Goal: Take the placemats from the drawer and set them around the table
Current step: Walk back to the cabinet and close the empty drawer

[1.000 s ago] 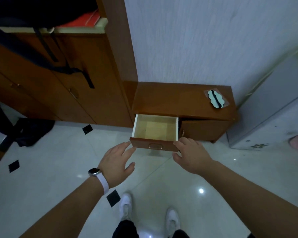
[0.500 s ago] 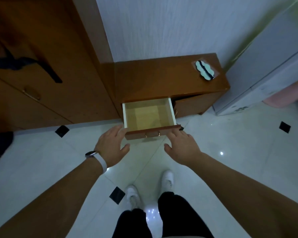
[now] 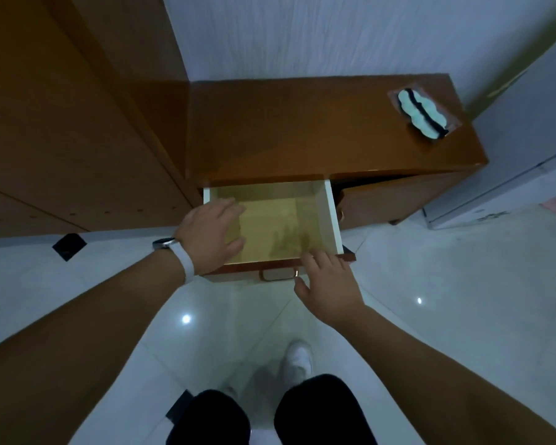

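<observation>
The wooden drawer (image 3: 329, 213) of a low brown cabinet (image 3: 302, 130) is pulled out, and its pale yellowish bottom shows. Whether a flat placemat lies on that bottom I cannot tell. My left hand (image 3: 211, 237), with a white watch on the wrist, reaches into the drawer's left side with relaxed fingers over the bottom. My right hand (image 3: 329, 284) rests with straight fingers on the drawer's front edge, beside the metal handle (image 3: 276, 275).
A tall wooden wardrobe (image 3: 61, 123) stands to the left of the cabinet. A pale, wavy-edged object (image 3: 422, 112) lies on the cabinet top at the right. A grey appliance (image 3: 527, 139) stands on the right. My feet are on the white tiled floor (image 3: 446, 300).
I have stepped closer and now look down into the drawer. My left hand moved from in front of the drawer into it. My right hand stays at the front edge.
</observation>
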`<state>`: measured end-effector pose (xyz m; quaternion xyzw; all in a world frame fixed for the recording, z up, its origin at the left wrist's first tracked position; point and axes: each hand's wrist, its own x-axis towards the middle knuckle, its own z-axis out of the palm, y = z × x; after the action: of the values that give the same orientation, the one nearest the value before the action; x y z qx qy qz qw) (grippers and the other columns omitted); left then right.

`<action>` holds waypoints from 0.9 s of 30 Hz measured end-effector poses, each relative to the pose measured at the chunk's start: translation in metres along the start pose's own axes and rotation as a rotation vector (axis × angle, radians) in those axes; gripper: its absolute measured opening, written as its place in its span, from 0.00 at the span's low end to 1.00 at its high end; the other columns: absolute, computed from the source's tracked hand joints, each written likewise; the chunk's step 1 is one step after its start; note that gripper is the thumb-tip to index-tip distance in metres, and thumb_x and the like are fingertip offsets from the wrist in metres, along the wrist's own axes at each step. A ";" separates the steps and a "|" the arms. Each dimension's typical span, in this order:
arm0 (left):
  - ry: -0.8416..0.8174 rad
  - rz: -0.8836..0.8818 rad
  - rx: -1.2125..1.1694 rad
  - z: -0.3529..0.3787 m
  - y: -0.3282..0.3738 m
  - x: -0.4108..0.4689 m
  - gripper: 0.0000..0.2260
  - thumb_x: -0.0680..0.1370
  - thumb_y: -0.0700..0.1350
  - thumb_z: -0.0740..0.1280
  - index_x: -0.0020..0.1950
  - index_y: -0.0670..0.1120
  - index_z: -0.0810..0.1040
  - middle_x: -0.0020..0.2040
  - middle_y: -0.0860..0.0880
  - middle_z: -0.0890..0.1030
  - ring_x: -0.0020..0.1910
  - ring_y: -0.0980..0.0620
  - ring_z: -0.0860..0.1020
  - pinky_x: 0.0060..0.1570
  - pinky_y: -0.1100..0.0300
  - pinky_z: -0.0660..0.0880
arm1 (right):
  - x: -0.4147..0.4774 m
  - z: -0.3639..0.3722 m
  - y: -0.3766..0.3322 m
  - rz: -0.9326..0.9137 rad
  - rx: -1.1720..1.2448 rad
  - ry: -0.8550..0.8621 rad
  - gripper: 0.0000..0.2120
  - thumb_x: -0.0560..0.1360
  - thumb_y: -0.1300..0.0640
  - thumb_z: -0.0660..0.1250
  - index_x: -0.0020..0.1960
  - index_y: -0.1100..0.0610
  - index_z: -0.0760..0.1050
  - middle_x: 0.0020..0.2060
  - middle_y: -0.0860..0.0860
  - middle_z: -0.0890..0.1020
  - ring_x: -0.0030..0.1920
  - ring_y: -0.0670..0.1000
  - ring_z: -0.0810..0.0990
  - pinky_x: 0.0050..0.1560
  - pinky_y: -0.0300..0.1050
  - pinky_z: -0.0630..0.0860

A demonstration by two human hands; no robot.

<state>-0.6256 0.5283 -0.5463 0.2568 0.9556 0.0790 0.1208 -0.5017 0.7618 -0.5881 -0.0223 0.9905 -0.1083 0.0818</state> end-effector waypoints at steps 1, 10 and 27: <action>0.004 0.011 0.029 0.015 -0.004 0.015 0.30 0.77 0.59 0.62 0.76 0.49 0.63 0.76 0.46 0.63 0.73 0.45 0.62 0.69 0.47 0.60 | 0.010 0.017 0.007 -0.025 0.003 0.020 0.17 0.73 0.49 0.66 0.59 0.56 0.76 0.55 0.53 0.80 0.55 0.55 0.79 0.54 0.51 0.75; 0.039 -0.194 0.160 0.096 -0.063 0.121 0.43 0.71 0.74 0.57 0.79 0.56 0.44 0.80 0.50 0.43 0.78 0.47 0.43 0.75 0.44 0.46 | 0.070 0.124 0.043 -0.270 -0.009 0.212 0.23 0.75 0.42 0.62 0.64 0.54 0.75 0.61 0.53 0.79 0.60 0.55 0.78 0.58 0.51 0.74; 0.083 -0.141 0.147 0.116 -0.083 0.135 0.43 0.69 0.78 0.49 0.78 0.60 0.42 0.80 0.54 0.42 0.78 0.49 0.41 0.74 0.43 0.42 | 0.109 0.139 0.054 -0.292 -0.113 0.283 0.35 0.72 0.29 0.61 0.69 0.52 0.70 0.66 0.52 0.76 0.65 0.55 0.74 0.66 0.52 0.70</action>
<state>-0.7462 0.5365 -0.7004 0.1935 0.9788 0.0103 0.0671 -0.5872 0.7789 -0.7506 -0.1546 0.9829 -0.0653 -0.0759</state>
